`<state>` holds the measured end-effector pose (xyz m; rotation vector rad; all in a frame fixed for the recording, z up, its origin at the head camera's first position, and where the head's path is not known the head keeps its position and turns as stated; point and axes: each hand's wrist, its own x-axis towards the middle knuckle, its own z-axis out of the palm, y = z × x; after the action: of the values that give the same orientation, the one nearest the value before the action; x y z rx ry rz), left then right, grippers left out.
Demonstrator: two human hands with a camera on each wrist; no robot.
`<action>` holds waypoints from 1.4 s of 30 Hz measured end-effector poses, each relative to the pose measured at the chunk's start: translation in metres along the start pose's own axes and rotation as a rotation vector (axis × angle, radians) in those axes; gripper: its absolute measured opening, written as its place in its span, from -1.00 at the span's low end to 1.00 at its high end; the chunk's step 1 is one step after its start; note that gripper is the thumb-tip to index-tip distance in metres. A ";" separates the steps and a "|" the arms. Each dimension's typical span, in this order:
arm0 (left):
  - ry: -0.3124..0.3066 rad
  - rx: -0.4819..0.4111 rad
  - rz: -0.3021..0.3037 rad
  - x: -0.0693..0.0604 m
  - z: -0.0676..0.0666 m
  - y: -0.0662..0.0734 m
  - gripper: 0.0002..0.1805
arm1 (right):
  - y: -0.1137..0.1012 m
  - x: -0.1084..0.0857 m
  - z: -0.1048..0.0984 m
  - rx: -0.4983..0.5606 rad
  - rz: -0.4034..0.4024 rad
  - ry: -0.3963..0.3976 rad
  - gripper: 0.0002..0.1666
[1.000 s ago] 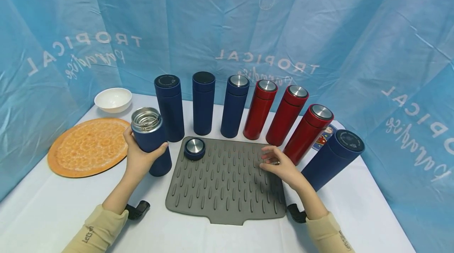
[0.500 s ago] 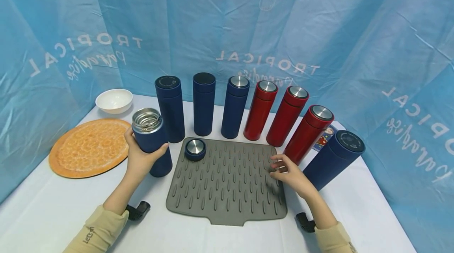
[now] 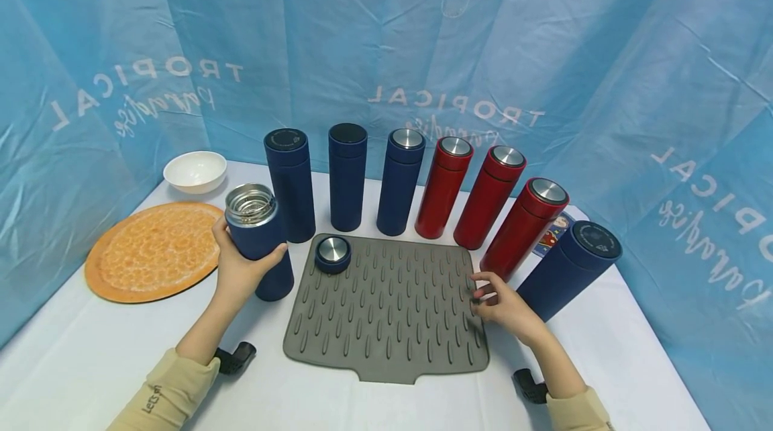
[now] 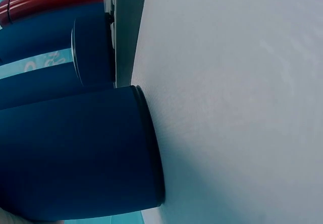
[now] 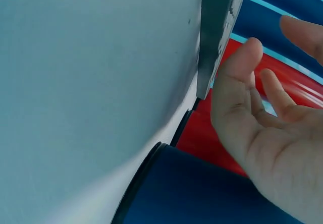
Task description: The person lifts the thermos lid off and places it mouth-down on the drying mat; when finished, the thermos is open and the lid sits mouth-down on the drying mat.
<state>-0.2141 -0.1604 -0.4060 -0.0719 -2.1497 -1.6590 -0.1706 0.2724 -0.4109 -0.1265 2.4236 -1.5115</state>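
My left hand point(image 3: 237, 267) grips an uncapped blue bottle point(image 3: 256, 237), its steel mouth facing up, standing on the white cloth left of the grey mat point(image 3: 386, 310). In the left wrist view the lower part of this bottle point(image 4: 75, 158) shows, its base on the cloth. A blue lid with a silver top point(image 3: 333, 254) lies on the mat's back left corner. Over the mat's right edge is my right hand point(image 3: 510, 310), fingers loosely bent and holding nothing. The right wrist view shows this hand point(image 5: 277, 133) beside a red bottle point(image 5: 202, 141) and a blue bottle point(image 5: 192, 188).
Capped blue bottles point(image 3: 347, 179) and red bottles point(image 3: 443, 189) stand in an arc behind and right of the mat, ending with a blue bottle point(image 3: 564, 273). At left are a round orange board point(image 3: 153, 250) and a white bowl point(image 3: 195, 172). A blue curtain point(image 3: 338, 35) hangs behind.
My right hand has moved right and slightly toward the front, from above the mat to its right edge. The left hand keeps its grip on the uncapped bottle, which stays in place.
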 end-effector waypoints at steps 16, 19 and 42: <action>-0.008 -0.002 -0.001 0.000 -0.001 0.000 -0.01 | 0.003 0.001 -0.003 -0.027 0.097 -0.046 -0.11; -0.009 -0.003 -0.005 0.000 -0.001 0.001 0.00 | 0.005 0.001 -0.003 -0.041 0.121 -0.036 -0.08; 0.005 -0.043 0.072 -0.004 -0.014 0.028 -0.06 | 0.010 0.004 0.001 -0.075 0.152 -0.025 -0.05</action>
<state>-0.1986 -0.1646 -0.3792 -0.1557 -2.0829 -1.6629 -0.1735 0.2747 -0.4209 0.0226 2.4111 -1.3462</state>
